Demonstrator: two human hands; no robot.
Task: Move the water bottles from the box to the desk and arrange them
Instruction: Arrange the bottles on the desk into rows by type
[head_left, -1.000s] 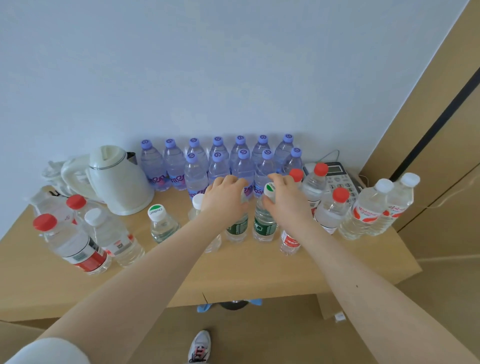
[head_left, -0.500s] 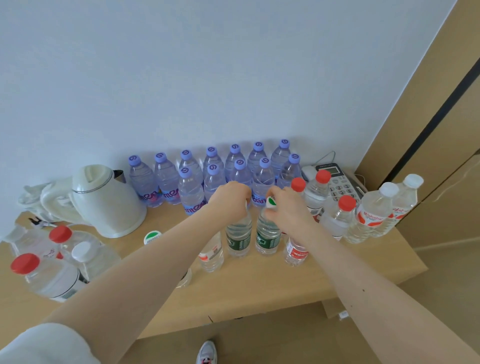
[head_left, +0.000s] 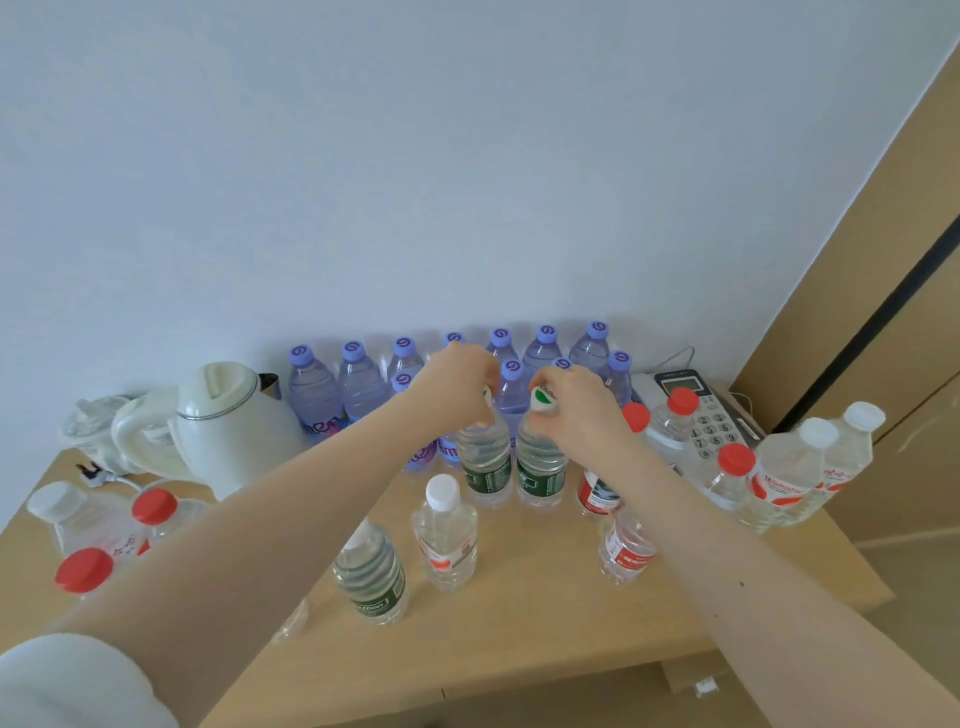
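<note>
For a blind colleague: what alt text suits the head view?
Left hand and right hand each grip the cap of a clear green-labelled plastic water bottle, side by side on a wooden desk; purple-capped bottles behind, white kettle left.

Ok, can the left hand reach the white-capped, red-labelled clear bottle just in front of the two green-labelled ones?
Probably yes, once free: the left hand grips a green-labelled clear bottle now, and the white-capped bottle stands clear of its neighbours just nearer, cap uncovered.
</note>
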